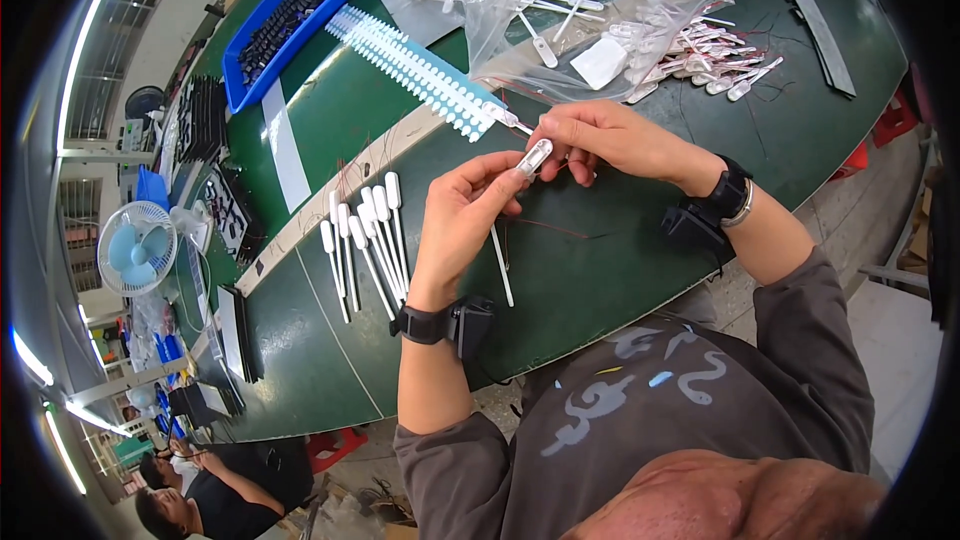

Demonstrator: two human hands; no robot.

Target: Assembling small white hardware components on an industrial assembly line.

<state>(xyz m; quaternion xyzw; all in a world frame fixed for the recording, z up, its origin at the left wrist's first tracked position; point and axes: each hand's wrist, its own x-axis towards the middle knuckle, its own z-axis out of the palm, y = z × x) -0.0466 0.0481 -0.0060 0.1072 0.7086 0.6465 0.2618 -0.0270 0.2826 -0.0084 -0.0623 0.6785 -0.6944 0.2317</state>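
Green workbench [610, 280], grey floor [830, 210], barred window [135, 10], lit tubes [33, 360].

Shirt: a dark grey-brown shirt [700, 430] with short sleeves clothes the worker at the table.
Print: loose, curling strokes of pale grey-blue [598, 402] run across the front, with small dashes of brighter blue and yellow.
Sleeves: the left sleeve [455, 475] and the right sleeve [808, 330] are plain, matching the shirt.
Left wrist: a black strap [425, 324] carries a black, box-shaped device [473, 326], a thin dark cord [490, 373] trailing below.
Right wrist: a second black strap [735, 188] bears a similar black box [692, 228], worn beside a silver-coloured bracelet [743, 206].
Hands: left hand [464, 208] and right hand [612, 140] are bare.
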